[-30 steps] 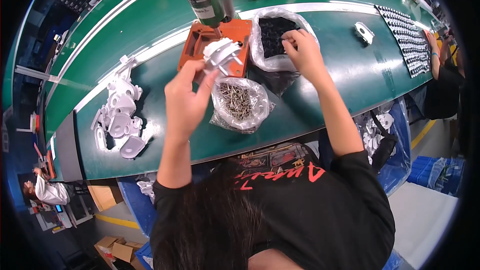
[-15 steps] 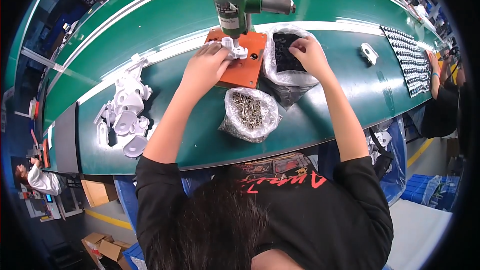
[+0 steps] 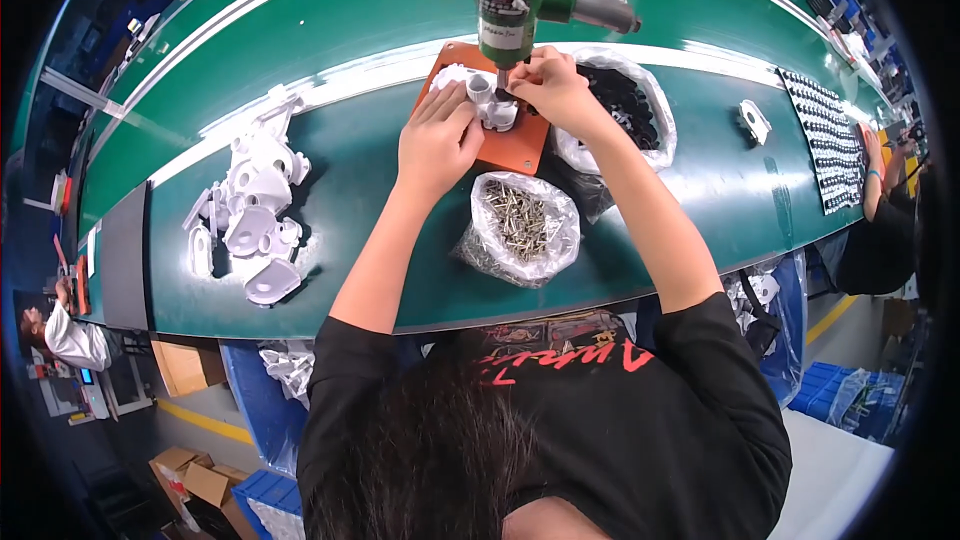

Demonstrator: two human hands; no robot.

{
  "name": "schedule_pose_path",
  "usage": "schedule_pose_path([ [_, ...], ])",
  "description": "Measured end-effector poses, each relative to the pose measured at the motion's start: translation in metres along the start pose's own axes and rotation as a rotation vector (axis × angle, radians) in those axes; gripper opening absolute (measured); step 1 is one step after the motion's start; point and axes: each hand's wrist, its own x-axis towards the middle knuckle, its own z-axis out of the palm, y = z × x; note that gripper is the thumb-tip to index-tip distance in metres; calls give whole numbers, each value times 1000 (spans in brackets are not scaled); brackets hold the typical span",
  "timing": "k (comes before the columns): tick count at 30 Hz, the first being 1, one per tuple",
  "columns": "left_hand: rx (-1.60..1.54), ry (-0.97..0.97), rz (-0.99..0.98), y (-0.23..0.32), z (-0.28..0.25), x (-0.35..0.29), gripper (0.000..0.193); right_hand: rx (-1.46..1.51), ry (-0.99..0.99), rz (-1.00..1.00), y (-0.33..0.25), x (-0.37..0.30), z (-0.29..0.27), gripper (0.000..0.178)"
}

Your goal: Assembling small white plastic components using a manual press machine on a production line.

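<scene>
Under the green press [image 3: 505, 20], a white plastic housing [image 3: 497, 118] rests on the orange base plate [image 3: 527, 145]. My left hand [image 3: 438, 140] lies over the housing's left side, with its fingers closed round it. Just right of the press ram, my right hand [image 3: 558, 90] pinches near the top of the housing. A small black part [image 3: 505, 96] shows at its fingertips, partly hidden by the ram and fingers. To the right stands a clear bag [image 3: 662, 140] of black parts. A second bag [image 3: 560, 255], holding metal pins, sits nearer to me.
White plastic parts [image 3: 262, 200] lie piled on the green table at left, beside a dark mat [image 3: 127, 260]. One white part [image 3: 754, 123] lies at right, near rows of black-and-white pieces [image 3: 825, 140]. Another person's arm [image 3: 872, 165] reaches in at far right.
My right hand has left the bag of black parts and moved left to the housing under the press. My left hand stays at the housing. The whole view has shifted slightly.
</scene>
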Motion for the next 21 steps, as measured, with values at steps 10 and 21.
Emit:
schedule_pose_path([
  [10, 9, 84, 7, -5, 4, -1, 10, -222, 104, -24, -12, -10, 13, 37],
  [21, 23, 114, 27, -8, 3, -4, 10, -109, -330, -486, -56, -100, -21, 12],
])
